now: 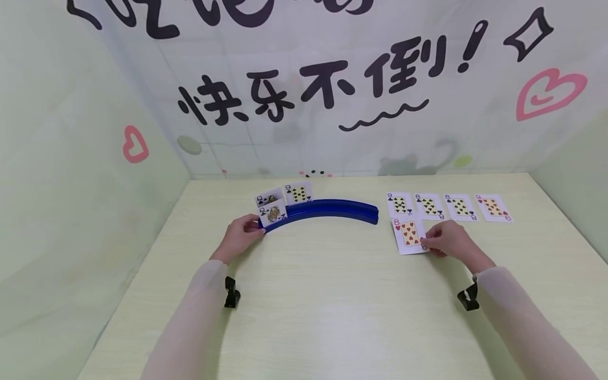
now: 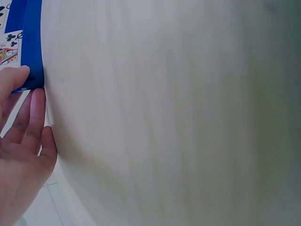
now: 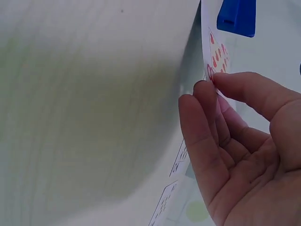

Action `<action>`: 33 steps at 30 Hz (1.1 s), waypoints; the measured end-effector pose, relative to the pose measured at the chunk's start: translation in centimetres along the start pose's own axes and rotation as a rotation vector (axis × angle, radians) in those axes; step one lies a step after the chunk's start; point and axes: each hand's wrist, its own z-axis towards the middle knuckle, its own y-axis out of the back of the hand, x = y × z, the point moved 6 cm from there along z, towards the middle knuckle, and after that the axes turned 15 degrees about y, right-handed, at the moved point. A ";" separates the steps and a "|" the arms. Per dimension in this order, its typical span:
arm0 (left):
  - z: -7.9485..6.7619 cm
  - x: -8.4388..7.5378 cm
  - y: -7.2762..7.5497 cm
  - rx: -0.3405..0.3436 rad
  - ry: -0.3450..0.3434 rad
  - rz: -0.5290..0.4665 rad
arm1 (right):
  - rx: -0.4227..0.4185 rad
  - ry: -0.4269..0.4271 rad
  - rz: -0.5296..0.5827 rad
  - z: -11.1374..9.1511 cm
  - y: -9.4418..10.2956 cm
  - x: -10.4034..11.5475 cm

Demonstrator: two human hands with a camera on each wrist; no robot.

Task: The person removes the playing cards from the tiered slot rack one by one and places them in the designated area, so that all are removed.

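Behind the blue rack [image 1: 332,207], the wall sheet [image 1: 309,150] reads "快乐不倒!" under a cropped line. At the rack's left end: front card [image 1: 273,214], Q of clubs; rear card [image 1: 267,199], Q; third card [image 1: 298,193], 9. Right of the rack: row of four cards [image 1: 429,207], 9, 8, 8, 9; heart card [image 1: 408,235], 8.

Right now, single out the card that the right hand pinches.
The red heart card in front of the four-card row: the right hand pinches it near a corner, while no hand touches the row.
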 end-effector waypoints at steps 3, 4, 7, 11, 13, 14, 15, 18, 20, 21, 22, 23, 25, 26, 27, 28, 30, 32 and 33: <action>0.0 -0.1 0.0 0.001 -0.003 0.006 | -0.008 -0.024 0.016 -0.1 -0.3 -0.4; -0.1 -0.1 0.0 0.001 -0.004 0.007 | -0.010 -0.032 0.026 -0.1 -0.3 -0.5; -0.1 -0.2 0.0 0.001 -0.003 0.011 | -0.022 -0.050 0.044 -0.1 -0.6 -0.7; -0.2 -0.1 0.1 0.001 0.001 0.010 | -0.034 -0.062 0.055 0.1 -0.8 -0.8; -0.2 -0.1 0.1 0.002 0.001 0.009 | -0.040 -0.065 0.061 0.1 -0.8 -0.8; -0.3 -0.2 0.1 0.003 0.001 0.007 | -0.041 -0.066 0.061 0.2 -0.8 -0.8; -0.3 -0.2 0.1 0.005 0.000 0.006 | -0.042 -0.070 0.063 0.2 -0.9 -0.9; -0.2 -0.1 0.1 0.009 0.000 0.006 | -0.038 -0.080 0.066 0.2 -1.0 -0.9; -0.1 0.0 0.1 0.009 0.006 0.002 | -0.032 -0.091 0.069 0.3 -1.0 -0.9; 0.0 0.1 0.1 0.009 0.009 0.002 | -0.030 -0.096 0.071 0.3 -1.1 -0.9; 0.0 0.1 0.1 0.009 0.007 0.004 | -0.027 -0.096 0.071 0.3 -1.1 -0.8; 0.0 0.1 0.1 0.010 0.011 0.001 | -0.024 -0.097 0.071 0.3 -1.1 -0.8; 0.0 0.1 0.1 0.010 0.014 0.000 | -0.025 -0.101 0.069 0.3 -1.1 -0.7; 0.0 0.1 0.1 0.010 0.011 0.002 | -0.024 -0.098 0.067 0.3 -1.1 -0.7; 0.0 0.1 0.1 0.011 0.007 0.003 | -0.023 -0.095 0.064 0.3 -1.2 -0.7; 0.0 0.1 0.0 0.011 0.005 0.002 | -0.021 -0.093 0.061 0.3 -1.2 -0.6; 0.1 0.2 0.0 0.010 0.005 0.000 | -0.017 -0.091 0.058 0.2 -1.2 -0.5; 0.1 0.2 0.0 0.011 0.003 0.001 | -0.015 -0.087 0.056 0.2 -1.3 -0.5; 0.1 0.2 0.0 0.010 0.007 -0.001 | -0.013 -0.088 0.055 0.2 -1.3 -0.5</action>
